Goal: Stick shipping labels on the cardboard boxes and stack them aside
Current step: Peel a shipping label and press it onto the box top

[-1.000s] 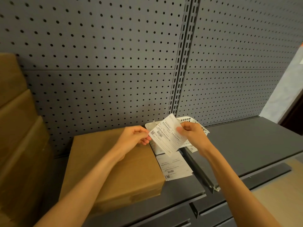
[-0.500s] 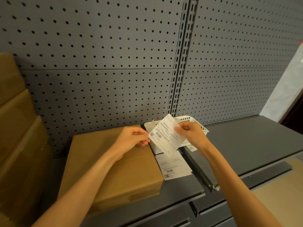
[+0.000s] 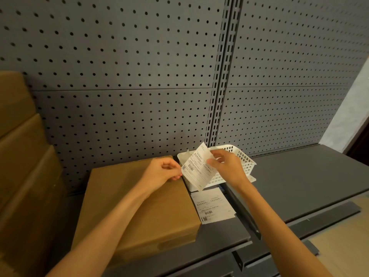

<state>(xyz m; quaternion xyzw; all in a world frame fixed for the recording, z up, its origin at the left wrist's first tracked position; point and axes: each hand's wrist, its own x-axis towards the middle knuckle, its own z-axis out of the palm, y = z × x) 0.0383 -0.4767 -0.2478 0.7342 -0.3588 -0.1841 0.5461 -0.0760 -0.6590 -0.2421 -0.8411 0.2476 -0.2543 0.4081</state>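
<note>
A stack of cardboard boxes [image 3: 22, 156] stood at the far left of the cardboard box [image 3: 137, 204] that lay flat on the grey counter [image 3: 311, 186]; no labels could be seen on the faces that showed, so whether those were finished could not be told. The flat box itself carried no label on its top, so by my reading this box was not yet done. Above its right rear corner the left hand [image 3: 161, 172] had its grip closed in a pinch on the left edge of a shipping label [image 3: 199, 169]. That label was held tilted in the air, just right of the box and in front of a white plastic basket [image 3: 235, 166]. The right hand [image 3: 225, 166] pinched the label's upper right part, thumb on its printed face. Probably the backing was being peeled, though no separated layer was plain to see. A second printed label sheet [image 3: 213, 204] lay flat on the counter, touching the box's right side. Sticking, pressing down and stacking were left.
</note>
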